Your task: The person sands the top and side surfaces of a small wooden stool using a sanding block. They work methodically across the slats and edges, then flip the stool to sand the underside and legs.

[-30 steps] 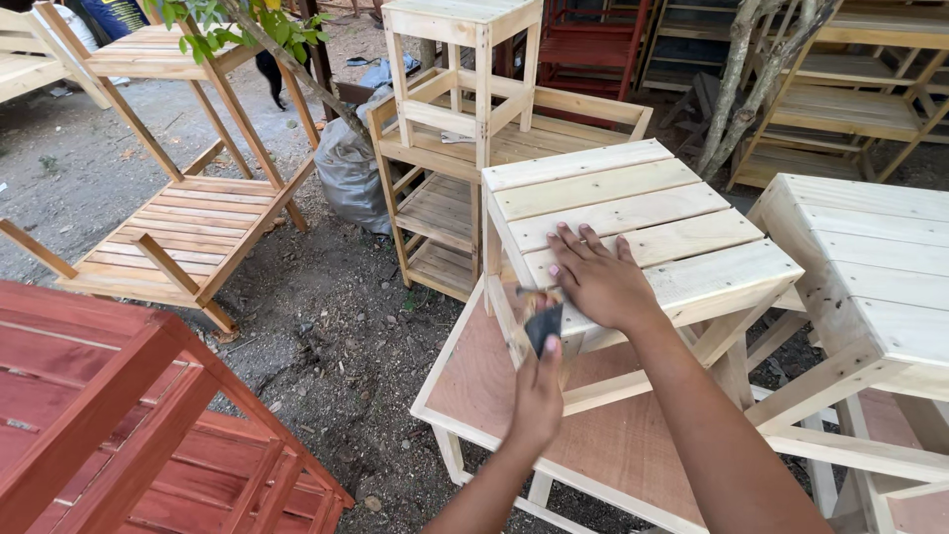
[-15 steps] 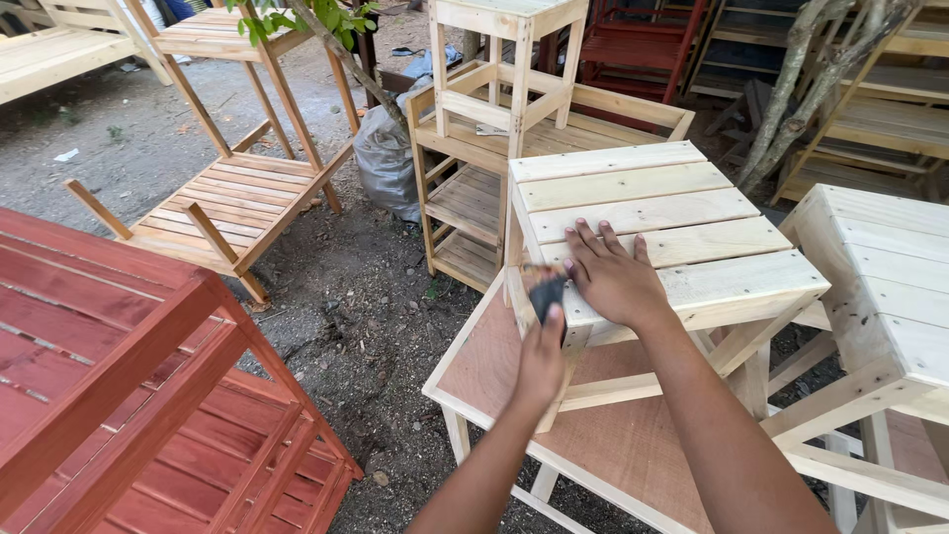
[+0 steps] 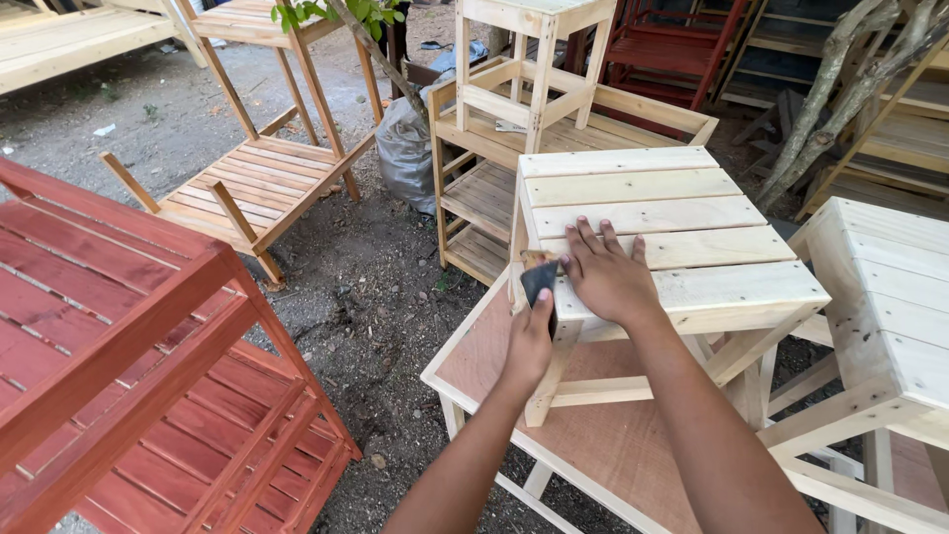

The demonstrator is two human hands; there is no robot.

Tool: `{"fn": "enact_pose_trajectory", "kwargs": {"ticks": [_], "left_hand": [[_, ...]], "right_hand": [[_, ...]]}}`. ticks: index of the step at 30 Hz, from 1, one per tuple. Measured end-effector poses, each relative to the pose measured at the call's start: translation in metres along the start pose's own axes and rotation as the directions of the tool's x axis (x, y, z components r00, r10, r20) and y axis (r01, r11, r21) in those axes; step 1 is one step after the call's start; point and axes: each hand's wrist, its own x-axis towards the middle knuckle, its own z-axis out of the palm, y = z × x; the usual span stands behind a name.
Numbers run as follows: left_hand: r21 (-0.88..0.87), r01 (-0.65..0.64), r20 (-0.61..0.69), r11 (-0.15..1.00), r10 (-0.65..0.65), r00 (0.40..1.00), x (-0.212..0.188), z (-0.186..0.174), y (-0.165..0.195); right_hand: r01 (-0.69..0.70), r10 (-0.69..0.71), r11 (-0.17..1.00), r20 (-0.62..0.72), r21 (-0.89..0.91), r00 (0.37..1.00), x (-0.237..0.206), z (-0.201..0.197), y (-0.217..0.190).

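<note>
On the pale slatted wooden stool (image 3: pixel 662 222), the right hand (image 3: pixel 605 275) lies flat, fingers spread; the left hand (image 3: pixel 529 341) grips a dark sandpaper piece (image 3: pixel 539 280) against its corner.

Sunlit dirt yard (image 3: pixel 376 297), red shelving (image 3: pixel 129 346)

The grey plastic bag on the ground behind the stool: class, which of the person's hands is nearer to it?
Left. The left hand, holding dark sandpaper against the stool's left edge, is on the side toward the bag. The right hand lies flat on the stool top, farther right.
</note>
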Motion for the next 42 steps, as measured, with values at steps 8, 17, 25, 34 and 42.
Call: {"fn": "enact_pose_trajectory", "kwargs": {"ticks": [8, 17, 25, 34, 42], "left_hand": [[0.080, -0.236, -0.001, 0.968, 0.237, 0.971, -0.023, -0.004, -0.006], [0.182, -0.297, -0.010, 0.937, 0.304, 0.953, -0.006, -0.017, -0.007], [0.119, -0.050, -0.047, 0.992, 0.055, 0.997, -0.003, -0.016, -0.006], [0.234, -0.002, -0.057, 0.972, 0.016, 0.998, -0.002, -0.020, -0.017], [0.280, 0.184, -0.056, 0.942, -0.176, 0.983, -0.013, -0.013, -0.017]], "right_hand": [[0.013, -0.013, 1.000, -0.019, 0.007, 1.000, 0.001, 0.002, 0.000], [0.006, -0.006, 1.000, 0.009, 0.017, 1.000, 0.003, 0.002, -0.008], [0.002, -0.002, 1.000, 0.006, 0.031, 1.000, 0.002, -0.003, -0.011], [0.008, -0.008, 0.999, 0.010, 0.041, 1.000, 0.004, -0.006, -0.010], [-0.008, 0.008, 1.000, 0.024, 0.023, 1.000, -0.001, -0.008, -0.015]]}}
